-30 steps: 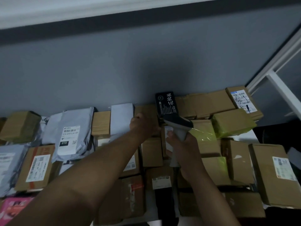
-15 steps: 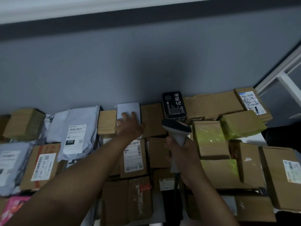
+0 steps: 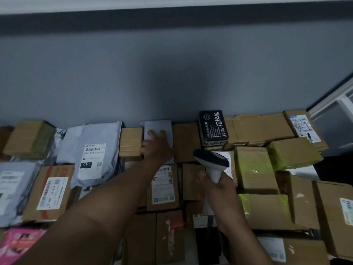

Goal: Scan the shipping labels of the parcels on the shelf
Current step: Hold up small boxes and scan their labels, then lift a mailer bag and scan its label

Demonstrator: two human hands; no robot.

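Your left hand [image 3: 156,148] lies on the small grey parcel [image 3: 158,129] that leans on the wall at the back edge of the shelf, fingers spread on its face and the thumb at its left edge; the grip there is released, pressing rather than grasping. That parcel is wedged between a brown box [image 3: 131,143] on its left and another brown box [image 3: 186,141] on its right, touching both. Your right hand [image 3: 215,185] has its grip wrapped round the handle of the scanner [image 3: 212,159], whose dark head points toward the back of the shelf. It hovers just above a white shipping label [image 3: 228,163], partly hidden behind it.

The parcels cover the shelf edge to edge, with almost no bare surface between them. Along the back edge, right of the scanner, a black box with white lettering [image 3: 213,127] stands against the wall, then a row of brown cartons up to the labelled box [image 3: 303,129] in the back right corner, near the white frame [image 3: 332,106]. Yellow-taped boxes [image 3: 292,153] crowd the right side. To the left, a grey mailer bag [image 3: 95,152] shows a label marked 010, and beside it lies a labelled carton [image 3: 51,192]. A pink packet [image 3: 21,243] sits at the front left corner. The only open room is above the parcels, in front of the grey wall [image 3: 172,73].
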